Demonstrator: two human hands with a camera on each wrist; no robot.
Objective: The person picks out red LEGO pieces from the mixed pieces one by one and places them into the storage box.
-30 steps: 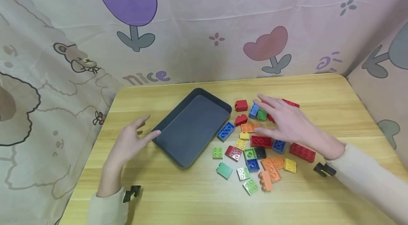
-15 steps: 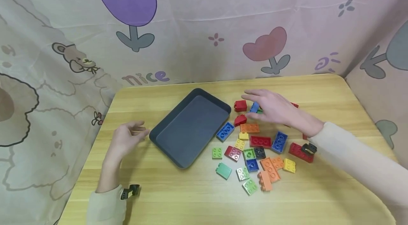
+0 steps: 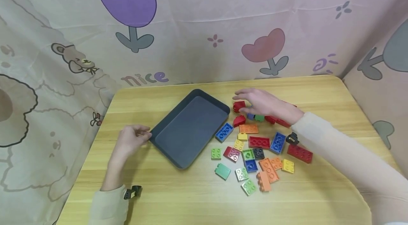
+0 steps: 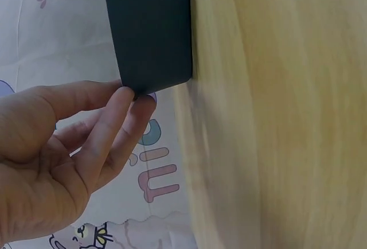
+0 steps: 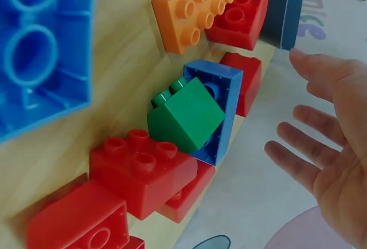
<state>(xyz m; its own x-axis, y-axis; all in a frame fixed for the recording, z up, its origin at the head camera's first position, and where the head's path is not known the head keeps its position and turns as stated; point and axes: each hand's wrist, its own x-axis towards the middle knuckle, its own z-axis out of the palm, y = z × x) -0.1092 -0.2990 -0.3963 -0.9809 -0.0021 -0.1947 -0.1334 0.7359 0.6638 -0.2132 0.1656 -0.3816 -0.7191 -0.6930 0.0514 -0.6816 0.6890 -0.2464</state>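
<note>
Right hand (image 3: 262,103) has shifted leftward above the bricks (image 3: 259,142) since a second ago; it hangs with fingers spread near a red block (image 3: 238,107). Left hand (image 3: 132,139) now pinches the left corner of the tray (image 3: 188,131), which lies on the table (image 3: 178,196) beside the bricks.
</note>
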